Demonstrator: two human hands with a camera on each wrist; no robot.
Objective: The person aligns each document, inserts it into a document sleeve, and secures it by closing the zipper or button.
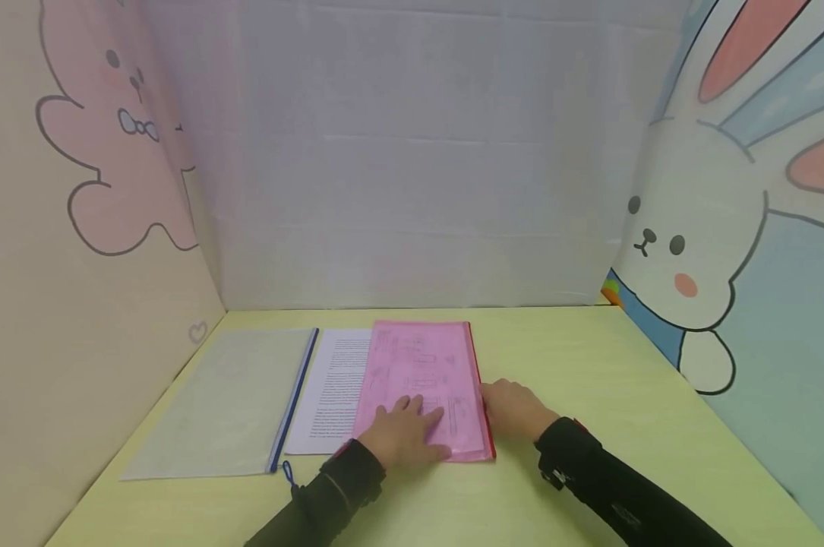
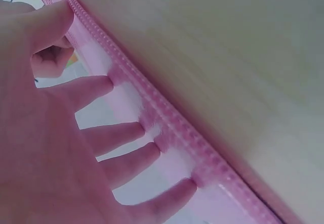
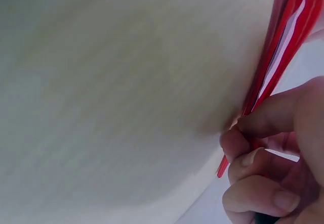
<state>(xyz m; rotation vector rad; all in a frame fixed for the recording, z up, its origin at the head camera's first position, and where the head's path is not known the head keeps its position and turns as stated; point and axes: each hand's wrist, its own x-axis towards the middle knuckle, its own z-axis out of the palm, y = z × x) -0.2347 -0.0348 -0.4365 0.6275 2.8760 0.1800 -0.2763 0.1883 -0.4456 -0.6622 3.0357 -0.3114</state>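
Observation:
A pink translucent zip document pouch (image 1: pixel 418 353) lies on the table, with printed lines showing through it. My left hand (image 1: pixel 403 437) rests on its lower part with spread, straight fingers; in the left wrist view the fingertips (image 2: pixel 187 184) press on the pink plastic near its seam. At the pouch's right side, my right hand (image 1: pixel 513 406) pinches the red zipper edge (image 3: pixel 298 21) between thumb and curled fingers. Above that pinch in the right wrist view, the red strips stand apart with a pale layer between them. The fingers hide the zipper's slider.
Partly under the pouch lies a printed white sheet (image 1: pixel 326 391). Left of it is a clear zip pouch (image 1: pixel 227 403) with a blue zipper edge (image 1: pixel 295 399) and a blue cord loop (image 1: pixel 288 471). Cartoon-printed sheets (image 1: pixel 699 228) and a plain white sheet (image 1: pixel 418 152) wall the table.

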